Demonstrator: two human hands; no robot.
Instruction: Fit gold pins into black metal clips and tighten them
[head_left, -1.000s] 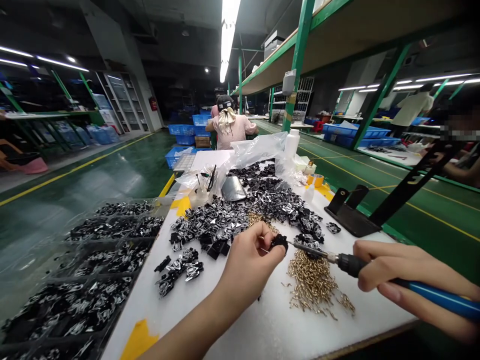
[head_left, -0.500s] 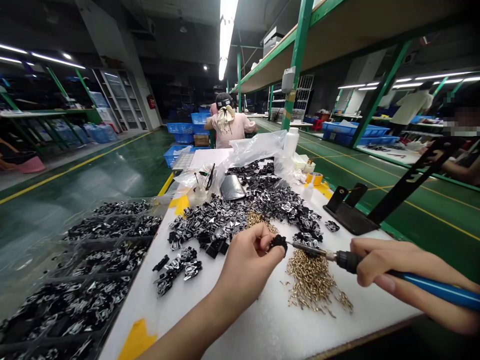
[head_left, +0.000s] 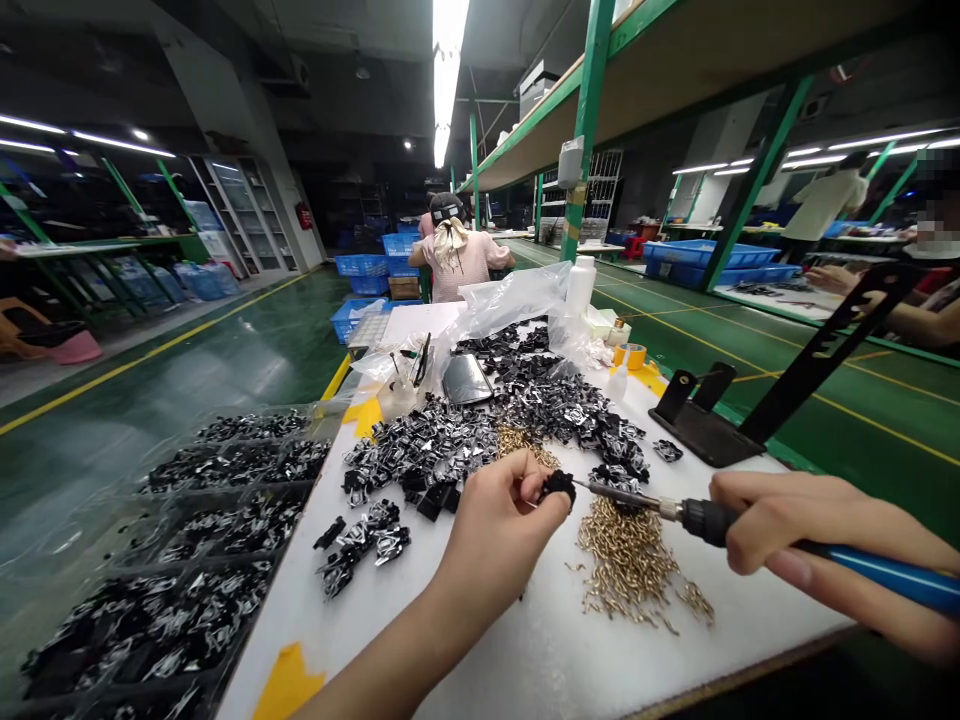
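Between the thumb and fingers of my left hand is a small black part. My right hand grips a soldering-iron-like tool with a blue handle, its thin metal tip pointing left at the black part's right side. Whether the tip touches it I cannot tell. Below the tool lies a heap of small brass-coloured pieces. Behind my left hand spreads a pile of black and silver parts, with a smaller cluster to the left.
Divided trays full of similar parts stand left of the white table. A black metal stand is at the right. Farther back are a white bottle, orange tape and a seated person.
The camera view has shifted slightly. My right hand and the tool appear a little farther right; my left hand still holds the black part.
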